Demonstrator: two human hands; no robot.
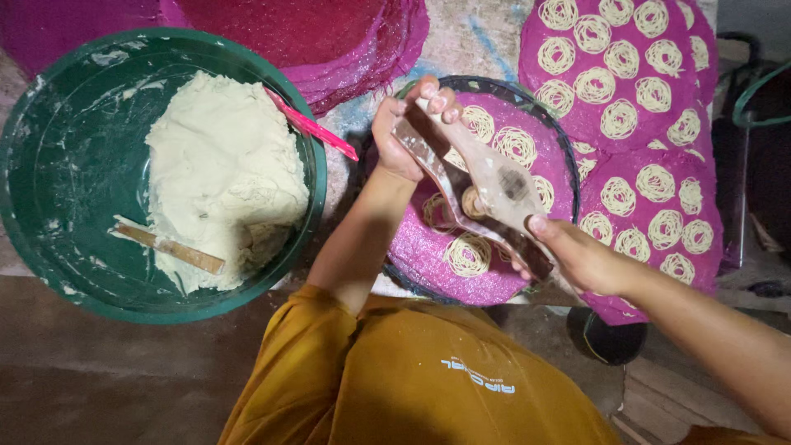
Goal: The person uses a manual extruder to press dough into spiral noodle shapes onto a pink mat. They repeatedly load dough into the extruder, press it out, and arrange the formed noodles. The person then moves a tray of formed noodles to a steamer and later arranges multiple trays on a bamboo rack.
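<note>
Where concrete floor (pixel 99 387) lies dim, magenta mats (pixel 651 107) beside green basin (pixel 49 239).

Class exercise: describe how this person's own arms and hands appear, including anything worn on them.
Both forearms are bare, with no sleeves in view. The left hand and right hand wear no gloves, and no rings, bracelets or watch can be seen. Pale nails show on the left fingers. Below the arms lies mustard-yellow clothing.
</note>
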